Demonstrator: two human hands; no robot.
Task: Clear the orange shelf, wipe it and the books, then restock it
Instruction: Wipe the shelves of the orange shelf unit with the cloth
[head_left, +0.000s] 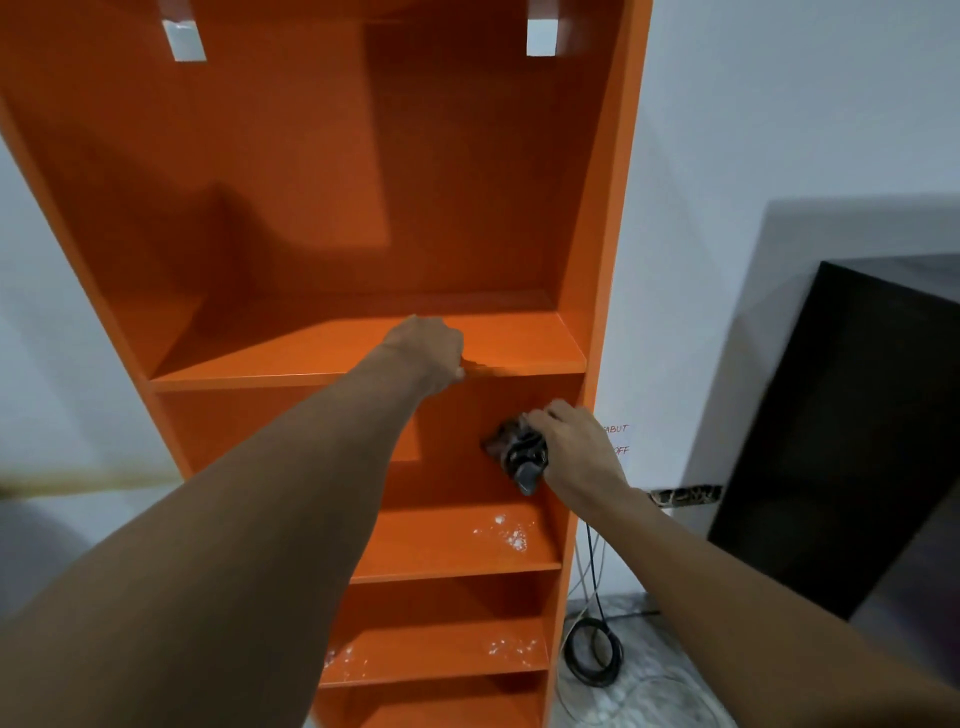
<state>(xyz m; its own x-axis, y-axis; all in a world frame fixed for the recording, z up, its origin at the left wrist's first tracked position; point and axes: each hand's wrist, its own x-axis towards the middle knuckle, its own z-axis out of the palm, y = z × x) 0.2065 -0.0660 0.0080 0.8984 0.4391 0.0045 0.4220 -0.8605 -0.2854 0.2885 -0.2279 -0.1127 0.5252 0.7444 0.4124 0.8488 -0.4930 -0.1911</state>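
Against the white wall (779, 104) stands the orange shelf (322, 182), every compartment in view bare of books, so the clearing looks done and the wiping is the step in hand. Under the upper board (291, 358), a dark crumpled cloth (519, 447) is pressed close to the right side wall of the unit. It is bunched in the right hand (576, 447), whose fingers curl round it. Above it the left hand (428, 353) sits at the front lip of that board. The edge there is smeared by blur, but the fingers seem hooked over it, steadying the unit. White dust (501, 535) speckles the board below the cloth, and further dust patches (511, 647) lie one board lower. Swept carelessly, that powder could drop onto the boards beneath or the floor, and a loaded cloth would only smear it. Leaning hard on the upper board could tip the tall, empty unit forward. Black cables (592, 654) coil on the floor just beside its right foot, near a black panel (841, 431), and could catch a foot
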